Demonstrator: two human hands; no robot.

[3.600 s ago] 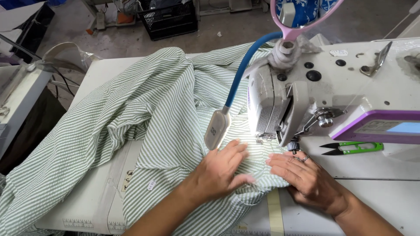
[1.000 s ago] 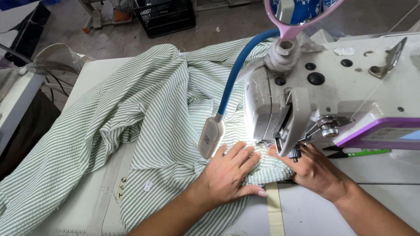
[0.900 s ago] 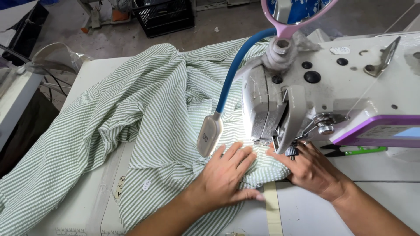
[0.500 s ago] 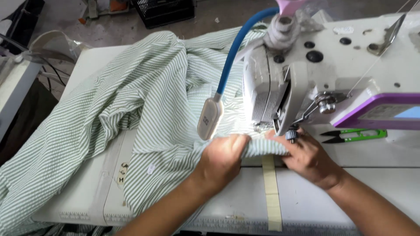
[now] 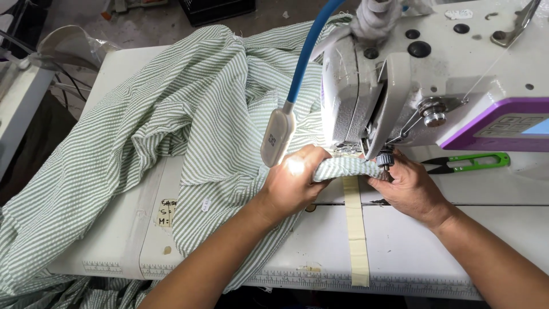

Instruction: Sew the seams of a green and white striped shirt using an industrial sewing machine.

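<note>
Hands hold folded cloth edge at the needle.

In frame centre, the left hand [image 5: 294, 183] is curled closed around the striped cloth [image 5: 189, 120]; the right hand [image 5: 409, 186] pinches its edge under the sewing machine [image 5: 434, 68]. It seems the seam is being positioned; next the fold must stay straight.

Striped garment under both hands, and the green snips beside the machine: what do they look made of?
Striped garment: thin woven cloth, likely cotton, matte, puckered like seersucker; it folds softly where the left hand and right hand bunch it. Green snips: glossy handles, probably plastic, with dark blades that look like metal.
</note>
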